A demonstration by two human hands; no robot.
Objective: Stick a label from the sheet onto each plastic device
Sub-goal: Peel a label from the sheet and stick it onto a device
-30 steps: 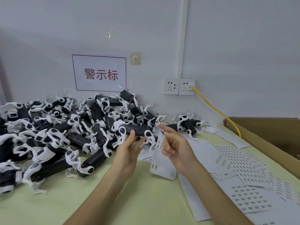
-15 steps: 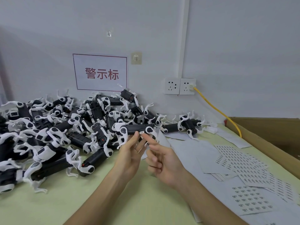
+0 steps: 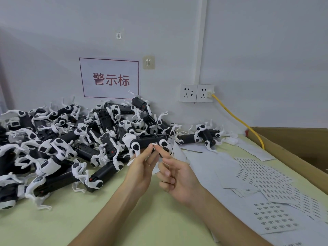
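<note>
The left hand [image 3: 142, 169] holds one device [image 3: 148, 139] up above the table [image 3: 106, 219], in front of the big pile [image 3: 62, 148] of black and white devices. Its thumb and fingers are pinched on the bottom of the device, and the device lies flat, long side across. A small white label [image 3: 154, 144] sits on the black middle part of the device, near its lower edge. The right hand [image 3: 179, 176] is just beside the left hand. Its pointing finger [image 3: 160, 150] is out straight and its tip touches the label. Its other fingers are curled in and hold nothing. The sheets [image 3: 266, 178] of labels lie spread out on the table to the right, well apart from the hands. A brown box [image 3: 292, 144] stands past them at the table's right edge. On the wall there is a sign [image 3: 110, 78] with red letters, and two sockets [image 3: 196, 93] with a yellow cable [image 3: 236, 118] plugged into the right one.
</note>
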